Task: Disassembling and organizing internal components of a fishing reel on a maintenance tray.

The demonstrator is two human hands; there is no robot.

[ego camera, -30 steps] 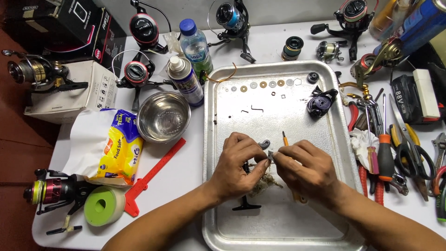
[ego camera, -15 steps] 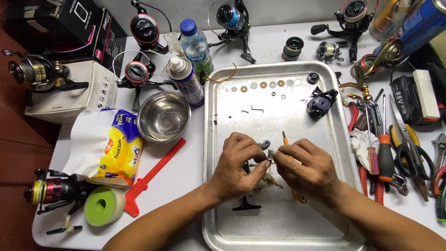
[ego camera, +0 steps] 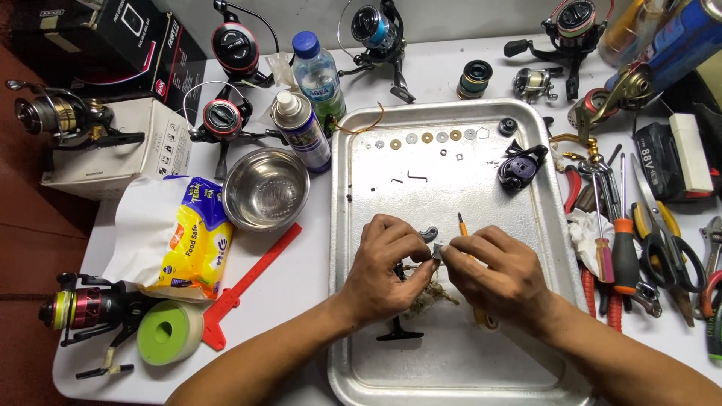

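Both my hands meet over the middle of a metal tray (ego camera: 353, 225). My left hand (ego camera: 387, 263) pinches a small grey reel part (ego camera: 435, 252), and a dark curved piece (ego camera: 429, 234) shows just above its fingers. My right hand (ego camera: 489, 274) touches the same small part with its fingertips and holds a thin orange-tipped tool (ego camera: 462, 224) that sticks up from the fingers. A clump of tangled brownish stuff (ego camera: 430, 295) lies on the tray under both hands. A black T-shaped part (ego camera: 400, 332) rests on the tray below my left wrist.
A row of small washers (ego camera: 425, 138) and a black reel body (ego camera: 519, 167) lie at the tray's far end. A steel bowl (ego camera: 265, 188), spray can (ego camera: 301, 129), water bottle (ego camera: 316, 74), several fishing reels and a yellow bag (ego camera: 188, 237) stand to the left. Screwdrivers, pliers and scissors (ego camera: 662, 240) lie to the right.
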